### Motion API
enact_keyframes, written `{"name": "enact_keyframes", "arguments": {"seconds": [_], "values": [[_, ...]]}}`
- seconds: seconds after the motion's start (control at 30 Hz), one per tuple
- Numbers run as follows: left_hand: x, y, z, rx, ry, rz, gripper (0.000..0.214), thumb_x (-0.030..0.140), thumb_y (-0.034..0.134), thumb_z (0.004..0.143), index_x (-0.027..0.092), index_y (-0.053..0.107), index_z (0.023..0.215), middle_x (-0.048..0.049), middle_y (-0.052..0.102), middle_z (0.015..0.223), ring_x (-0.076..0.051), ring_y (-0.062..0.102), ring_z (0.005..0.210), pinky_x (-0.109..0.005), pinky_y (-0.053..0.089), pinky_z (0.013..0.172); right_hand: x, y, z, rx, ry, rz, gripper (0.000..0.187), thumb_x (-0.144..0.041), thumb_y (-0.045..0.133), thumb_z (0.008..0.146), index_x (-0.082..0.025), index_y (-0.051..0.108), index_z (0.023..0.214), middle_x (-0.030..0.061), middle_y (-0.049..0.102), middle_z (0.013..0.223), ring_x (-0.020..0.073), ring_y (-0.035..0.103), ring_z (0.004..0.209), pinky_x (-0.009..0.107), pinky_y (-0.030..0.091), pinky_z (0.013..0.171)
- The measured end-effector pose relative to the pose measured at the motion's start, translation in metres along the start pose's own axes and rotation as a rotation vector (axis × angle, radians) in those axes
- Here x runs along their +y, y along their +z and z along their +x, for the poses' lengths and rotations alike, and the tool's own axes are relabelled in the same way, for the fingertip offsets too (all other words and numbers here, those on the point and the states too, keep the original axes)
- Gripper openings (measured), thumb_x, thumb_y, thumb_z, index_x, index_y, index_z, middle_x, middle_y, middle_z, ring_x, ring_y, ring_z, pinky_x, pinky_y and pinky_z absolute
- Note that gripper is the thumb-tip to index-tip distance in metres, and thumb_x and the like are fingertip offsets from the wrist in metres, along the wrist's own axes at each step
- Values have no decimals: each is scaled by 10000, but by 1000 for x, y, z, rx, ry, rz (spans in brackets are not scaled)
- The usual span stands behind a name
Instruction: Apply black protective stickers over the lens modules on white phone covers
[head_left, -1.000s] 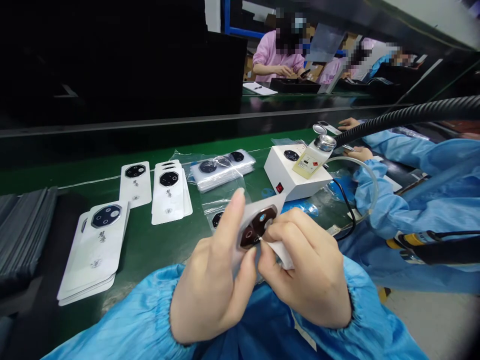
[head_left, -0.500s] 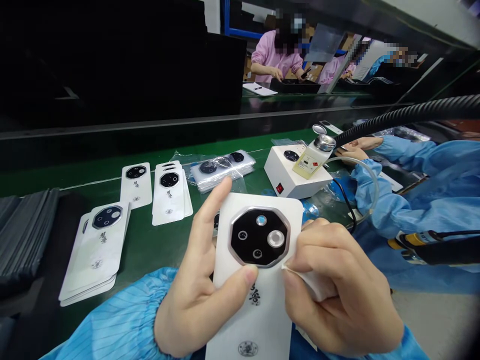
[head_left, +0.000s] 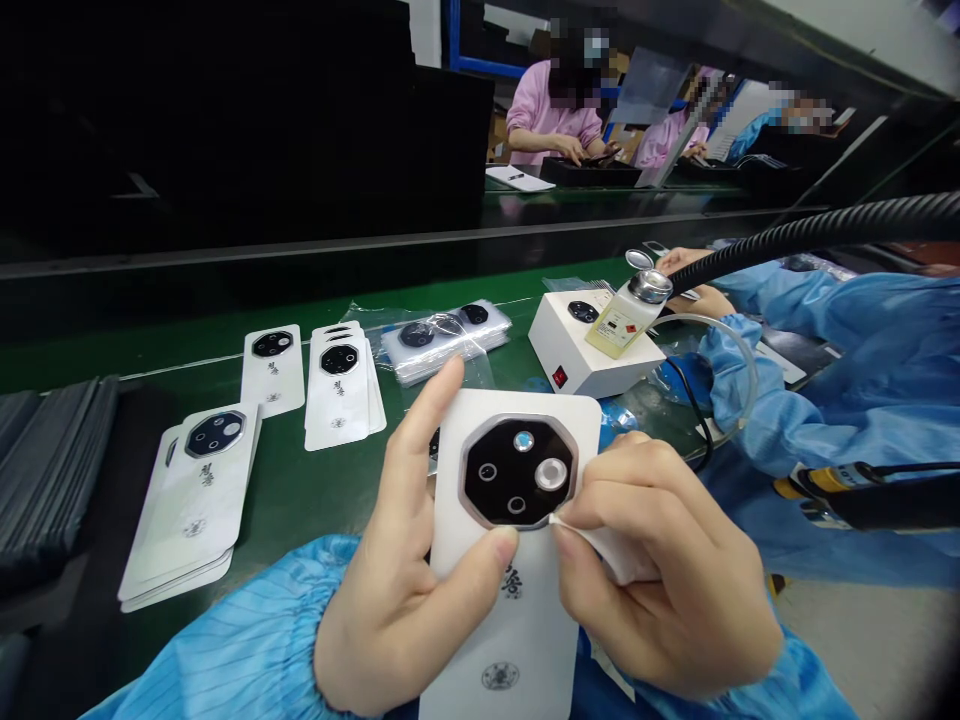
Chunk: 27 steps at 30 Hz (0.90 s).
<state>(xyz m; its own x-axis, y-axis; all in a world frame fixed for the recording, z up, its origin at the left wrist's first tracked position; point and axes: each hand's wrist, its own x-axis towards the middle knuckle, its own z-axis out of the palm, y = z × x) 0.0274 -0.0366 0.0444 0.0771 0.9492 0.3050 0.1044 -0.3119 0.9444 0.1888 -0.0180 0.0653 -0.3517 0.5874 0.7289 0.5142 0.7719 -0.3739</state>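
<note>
The person's left hand holds a white card above the green worktop. Its grip is narrow: the thumb presses the card just below a black octagonal camera lens cover with a silver rim, and the forefinger stands at the card's left edge. The right hand pinches a white wipe in a narrow grip, and the wipe's corner touches the lower right edge of the cover. On the worktop lie stacks of printed cards and cards in clear plastic. A white box with a red switch carries a small bottle. A co-worker's blue sleeve is at the right.
</note>
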Motion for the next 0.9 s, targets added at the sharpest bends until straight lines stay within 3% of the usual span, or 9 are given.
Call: {"name": "enact_keyframes", "arguments": {"seconds": [0.2,0.33,0.47,0.6,0.67,0.8,0.9], "values": [[-4,0,0,-6,131,63,747,125,518,825,391,175,1432,40,495,1379,-230,547,1193,-389,500,1001,0,2,-2,-7,-1,-9,144,-41,568,727,-161,525,793,21,567,690,108,489,599,276,436,528],[-4,0,0,10,114,106,756,136,521,815,397,169,1431,30,506,1361,-244,558,1175,-436,486,1013,2,4,-3,0,2,-29,143,-40,561,739,-165,522,797,18,558,678,113,488,604,280,431,535],[-5,2,0,20,86,126,758,135,521,818,401,163,1431,42,536,1326,-232,592,1122,-398,516,982,1,7,-5,20,-12,-76,148,-46,562,748,-174,526,813,18,561,687,124,494,613,291,429,549],[-7,4,4,123,-19,138,699,243,564,818,479,233,1387,86,363,1465,-300,498,1231,-486,465,1017,9,8,-6,81,-2,-100,148,-49,540,765,-184,514,822,8,566,688,125,520,629,277,454,584],[-5,4,8,157,-131,83,698,316,601,802,464,249,1387,52,338,1482,-344,445,1270,-513,489,975,23,7,-3,132,65,-110,112,-80,524,786,-187,511,815,1,566,695,119,537,646,248,456,585],[7,5,15,177,-354,-120,778,430,652,747,444,230,1401,-7,367,1467,-374,530,1181,-420,627,718,73,-6,12,196,291,-278,28,-199,510,805,-196,517,778,-20,588,689,113,556,615,234,443,593],[12,5,15,204,-398,-154,773,461,647,742,484,224,1388,-14,404,1448,-374,635,1027,-396,637,569,114,-29,30,273,379,-401,49,-196,469,793,-190,512,771,8,605,731,149,568,680,275,437,658]]}}
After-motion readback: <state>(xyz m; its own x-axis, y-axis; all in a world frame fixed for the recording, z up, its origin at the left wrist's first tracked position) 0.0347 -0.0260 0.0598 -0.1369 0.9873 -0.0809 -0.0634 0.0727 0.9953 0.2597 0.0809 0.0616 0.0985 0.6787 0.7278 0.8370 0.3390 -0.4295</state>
